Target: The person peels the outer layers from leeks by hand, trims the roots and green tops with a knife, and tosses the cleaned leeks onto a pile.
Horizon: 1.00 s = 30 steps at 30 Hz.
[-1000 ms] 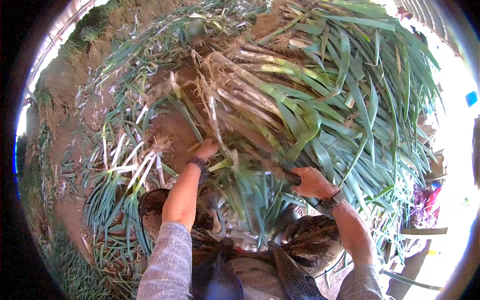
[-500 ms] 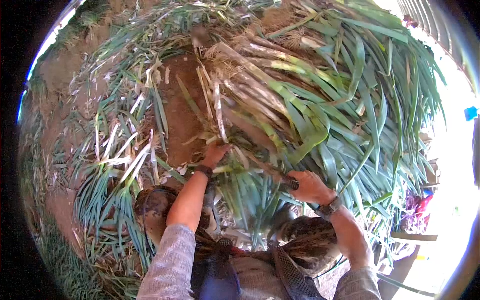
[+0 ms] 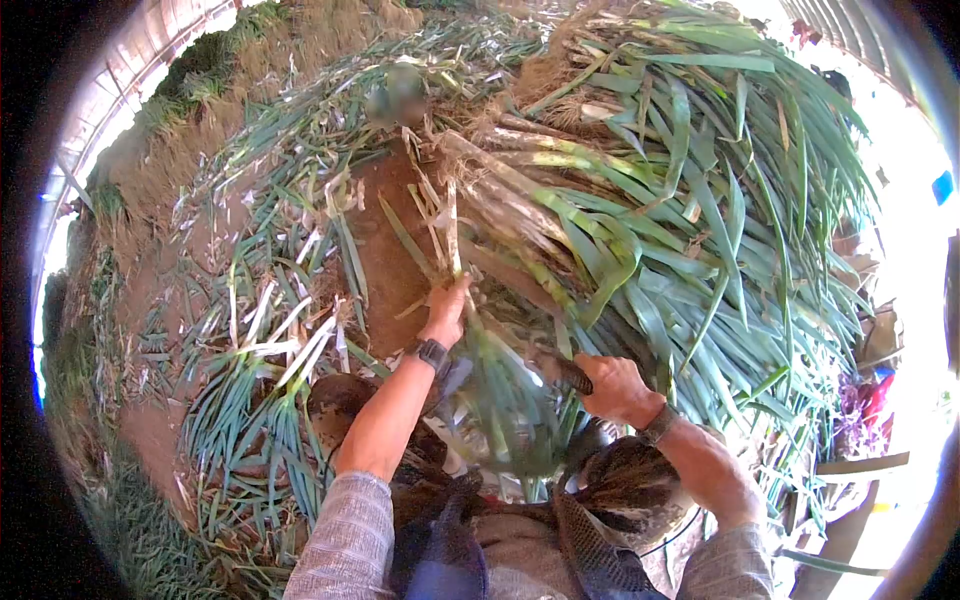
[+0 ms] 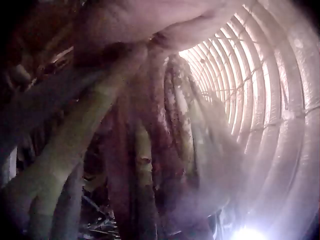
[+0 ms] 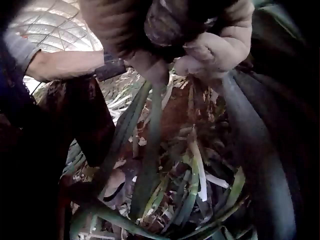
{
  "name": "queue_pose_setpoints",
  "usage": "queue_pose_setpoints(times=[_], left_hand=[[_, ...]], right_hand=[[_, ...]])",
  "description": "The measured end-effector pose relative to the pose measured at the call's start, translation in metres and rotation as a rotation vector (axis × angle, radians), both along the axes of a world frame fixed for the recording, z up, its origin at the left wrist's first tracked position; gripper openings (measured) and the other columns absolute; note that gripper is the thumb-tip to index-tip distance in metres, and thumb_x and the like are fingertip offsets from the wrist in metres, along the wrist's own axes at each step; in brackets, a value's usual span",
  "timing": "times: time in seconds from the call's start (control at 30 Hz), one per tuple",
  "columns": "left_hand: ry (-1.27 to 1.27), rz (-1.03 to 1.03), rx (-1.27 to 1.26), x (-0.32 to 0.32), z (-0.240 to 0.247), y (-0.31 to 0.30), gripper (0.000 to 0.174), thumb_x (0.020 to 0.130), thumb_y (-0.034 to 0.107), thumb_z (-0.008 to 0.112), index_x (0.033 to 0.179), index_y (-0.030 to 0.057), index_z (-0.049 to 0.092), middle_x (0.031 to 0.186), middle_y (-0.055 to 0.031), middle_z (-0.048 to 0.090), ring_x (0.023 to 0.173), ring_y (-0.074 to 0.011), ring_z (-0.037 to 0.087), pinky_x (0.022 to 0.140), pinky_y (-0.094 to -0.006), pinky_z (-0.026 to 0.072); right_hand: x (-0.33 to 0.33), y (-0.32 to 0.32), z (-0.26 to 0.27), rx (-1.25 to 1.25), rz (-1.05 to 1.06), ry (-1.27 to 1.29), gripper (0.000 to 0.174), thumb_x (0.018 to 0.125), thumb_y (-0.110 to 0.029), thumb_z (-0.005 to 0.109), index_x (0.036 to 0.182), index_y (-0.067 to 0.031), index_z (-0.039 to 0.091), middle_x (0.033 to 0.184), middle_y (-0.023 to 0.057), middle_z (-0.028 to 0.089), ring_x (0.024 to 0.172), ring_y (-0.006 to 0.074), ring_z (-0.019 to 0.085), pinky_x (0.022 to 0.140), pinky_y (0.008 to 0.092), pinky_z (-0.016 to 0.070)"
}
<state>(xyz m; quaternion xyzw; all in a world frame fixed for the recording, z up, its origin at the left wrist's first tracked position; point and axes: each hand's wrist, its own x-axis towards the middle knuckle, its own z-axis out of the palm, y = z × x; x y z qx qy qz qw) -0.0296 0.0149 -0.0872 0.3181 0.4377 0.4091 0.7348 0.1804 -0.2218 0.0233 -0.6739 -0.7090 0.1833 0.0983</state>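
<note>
My left hand (image 3: pixel 447 308) grips a long green onion (image 3: pixel 452 215) by its stalk, the pale stem pointing away from me. Its blurred leaves (image 3: pixel 505 385) fan down toward my lap, between both hands. In the left wrist view, fingers (image 4: pixel 150 20) curl over several stalks (image 4: pixel 145 175). My right hand (image 3: pixel 617 390) holds a dark ridged handle (image 3: pixel 574 376); a blurred brownish part (image 3: pixel 545 362) reaches from it toward the leaves, its kind unclear. The right wrist view shows that fist (image 5: pixel 220 50) curled round the handle (image 5: pixel 167 22).
A large heap of untrimmed green onions (image 3: pixel 700 200) with muddy roots lies ahead and right. On the left, a bunch of cleaned green onions (image 3: pixel 265 380) rests among scattered leaves. Bare soil (image 3: pixel 385 240) shows between. A ribbed arched wall (image 3: pixel 850 40) stands behind.
My left hand has shifted right and slightly forward along the stalk, and the leaves below have swung. The right hand stays close to its place, a little lower. The view has tilted.
</note>
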Motion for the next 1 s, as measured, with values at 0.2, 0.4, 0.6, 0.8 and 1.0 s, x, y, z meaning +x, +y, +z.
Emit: queue_pose_setpoints(times=[0.2, 0.4, 0.6, 0.8, 1.0], left_hand=[[-0.045, -0.176, -0.13, -0.004, -0.007, -0.014, 0.023, 0.096, 0.028, 0.06, 0.109, 0.0094, 0.062, 0.098, -0.0082, 0.065, 0.089, -0.0223, 0.065, 0.07, -0.0409, 0.0528], [-0.018, -0.293, -0.12, 0.007, -0.029, -0.026, 0.03, 0.096, 0.034, 0.059, 0.116, 0.0122, 0.06, 0.101, -0.0079, 0.066, 0.087, -0.0224, 0.064, 0.072, -0.0422, 0.0518], [-0.221, -0.273, -0.218, 0.027, -0.003, -0.043, 0.036, 0.099, 0.048, 0.049, 0.115, 0.0165, 0.053, 0.113, -0.0088, 0.064, 0.105, -0.0266, 0.063, 0.085, -0.051, 0.0474], [-0.16, -0.185, -0.075, 0.031, -0.02, -0.042, 0.03, 0.097, 0.041, 0.056, 0.114, 0.0165, 0.054, 0.105, -0.0062, 0.064, 0.097, -0.0248, 0.066, 0.071, -0.0461, 0.054], [-0.186, -0.084, -0.035, 0.033, -0.023, -0.047, 0.031, 0.096, 0.037, 0.059, 0.118, 0.0155, 0.056, 0.099, -0.0046, 0.064, 0.095, -0.0251, 0.066, 0.073, -0.0441, 0.055]], right_hand=[[0.001, -0.026, -0.008, -0.13, 0.021, -0.078, 0.042, 0.072, -0.016, 0.065, 0.112, -0.0063, 0.061, 0.086, 0.0198, 0.068, 0.081, 0.0405, 0.066, 0.071, 0.0511, 0.0528], [0.01, -0.057, -0.029, -0.033, -0.057, -0.098, 0.044, 0.07, -0.016, 0.066, 0.111, -0.005, 0.057, 0.083, 0.0203, 0.067, 0.078, 0.0414, 0.066, 0.068, 0.052, 0.052], [0.009, -0.058, -0.016, -0.097, -0.105, -0.09, 0.035, 0.072, -0.012, 0.065, 0.106, -0.0065, 0.059, 0.083, 0.0188, 0.066, 0.079, 0.0424, 0.064, 0.069, 0.0533, 0.0495], [0.014, -0.05, -0.018, -0.036, -0.112, -0.071, 0.039, 0.07, -0.016, 0.067, 0.108, -0.0071, 0.061, 0.084, 0.0202, 0.068, 0.083, 0.0396, 0.067, 0.072, 0.0513, 0.0521], [0.015, -0.04, -0.006, -0.097, -0.152, -0.051, 0.039, 0.072, -0.018, 0.067, 0.109, -0.0091, 0.064, 0.089, 0.0199, 0.069, 0.086, 0.0394, 0.067, 0.076, 0.0502, 0.0532]])
